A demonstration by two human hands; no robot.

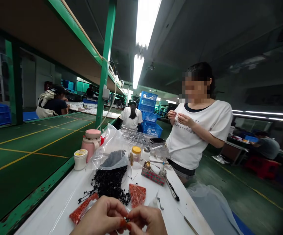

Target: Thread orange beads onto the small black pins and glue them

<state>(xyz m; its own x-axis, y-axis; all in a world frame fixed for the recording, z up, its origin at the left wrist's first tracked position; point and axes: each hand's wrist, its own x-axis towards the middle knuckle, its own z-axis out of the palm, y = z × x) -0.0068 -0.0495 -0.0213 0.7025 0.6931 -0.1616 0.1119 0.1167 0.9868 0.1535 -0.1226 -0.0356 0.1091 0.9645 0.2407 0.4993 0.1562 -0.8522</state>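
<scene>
My left hand (104, 213) and my right hand (147, 219) meet low in the middle of the view. Thumbs and fingertips of both are pinched together around a small dark part (127, 220), mostly hidden by the fingers. Just beyond them lies a heap of thin black plastic parts (110, 182), with a clear bag (114, 158) of dark pieces resting over its far side. One clear packet of orange-red bits (137, 195) sits ahead of my right hand; another orange-red packet (84, 209) is beside my left. A small whitish squeeze bottle (154, 203) stands near a loose black part (160, 204).
Along the right side lie a slim metal tool (188, 222), a black-handled tool (173, 191) and a patterned box (153, 173). A pink flask (91, 143), a white tub (80, 160) and a yellow-lidded jar (135, 155) stand farther back. A co-worker (196, 130) stands at the right.
</scene>
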